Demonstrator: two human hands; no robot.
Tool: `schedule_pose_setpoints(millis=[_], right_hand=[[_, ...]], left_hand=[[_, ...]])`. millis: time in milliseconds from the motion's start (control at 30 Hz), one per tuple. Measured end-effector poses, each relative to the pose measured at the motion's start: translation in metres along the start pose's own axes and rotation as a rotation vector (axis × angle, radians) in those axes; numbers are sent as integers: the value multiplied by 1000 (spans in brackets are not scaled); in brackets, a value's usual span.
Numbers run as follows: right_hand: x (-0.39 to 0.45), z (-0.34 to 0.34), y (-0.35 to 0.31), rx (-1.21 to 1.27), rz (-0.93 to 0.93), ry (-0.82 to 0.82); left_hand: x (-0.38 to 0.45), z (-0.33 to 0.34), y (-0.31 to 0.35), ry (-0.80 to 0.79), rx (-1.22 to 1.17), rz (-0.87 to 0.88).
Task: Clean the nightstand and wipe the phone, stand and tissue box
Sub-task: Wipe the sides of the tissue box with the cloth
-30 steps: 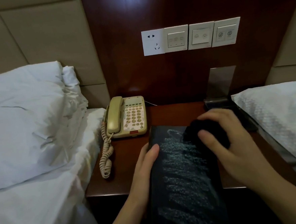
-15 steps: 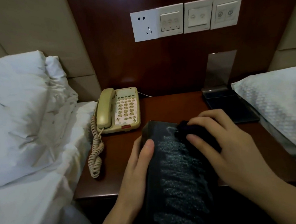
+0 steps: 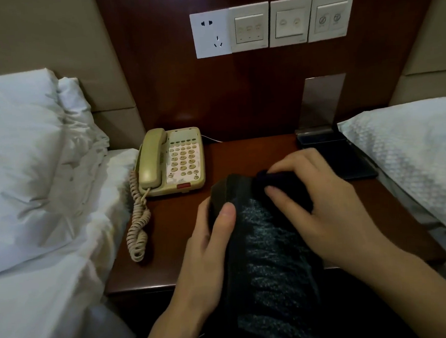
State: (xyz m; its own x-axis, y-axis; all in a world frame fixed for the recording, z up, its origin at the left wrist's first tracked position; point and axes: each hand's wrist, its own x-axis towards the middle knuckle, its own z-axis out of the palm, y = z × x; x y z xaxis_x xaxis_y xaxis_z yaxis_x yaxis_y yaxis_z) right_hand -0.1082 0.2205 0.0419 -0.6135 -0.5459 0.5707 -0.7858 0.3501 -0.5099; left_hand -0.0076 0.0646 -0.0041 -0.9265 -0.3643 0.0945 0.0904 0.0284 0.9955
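Observation:
A long black tissue box (image 3: 269, 250) with wet wipe streaks on its top is held tilted over the front of the dark wood nightstand (image 3: 242, 154). My left hand (image 3: 209, 249) grips its left side, thumb on the top edge. My right hand (image 3: 322, 204) holds a dark cloth (image 3: 278, 180) bunched under its fingers and presses it on the box's far end. A beige corded phone (image 3: 174, 161) sits at the back left, its coiled cord trailing forward. A black stand (image 3: 332, 156) with an upright metal plate sits at the back right.
White pillows and bedding (image 3: 32, 169) lie close on the left. Another white pillow (image 3: 413, 155) overhangs the nightstand's right side. A socket and switch panels (image 3: 272, 24) are set in the wood wall behind.
My right hand has slid the cloth up to the far end of the box. The box's far end has tipped a little. The view has shifted slightly.

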Motion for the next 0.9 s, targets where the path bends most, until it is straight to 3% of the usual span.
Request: schedule_pose_setpoints(millis=[133,367,600,800,900], right_hand=[[7,6,-21,34,-133,-37],[-5,-3,-3,-23,-4,120],[-23,11,-17,-20,-146,-130],[-9,-3,8,28,23,-2],[-17,0,-4,-53,-23,-28]], left_hand=[[-5,2,3,-1,59,58],[-9,4,8,-65,93,42],[-5,0,0,67,15,-29],[-6,5,6,43,28,-38],[-8,5,7,45,56,-40]])
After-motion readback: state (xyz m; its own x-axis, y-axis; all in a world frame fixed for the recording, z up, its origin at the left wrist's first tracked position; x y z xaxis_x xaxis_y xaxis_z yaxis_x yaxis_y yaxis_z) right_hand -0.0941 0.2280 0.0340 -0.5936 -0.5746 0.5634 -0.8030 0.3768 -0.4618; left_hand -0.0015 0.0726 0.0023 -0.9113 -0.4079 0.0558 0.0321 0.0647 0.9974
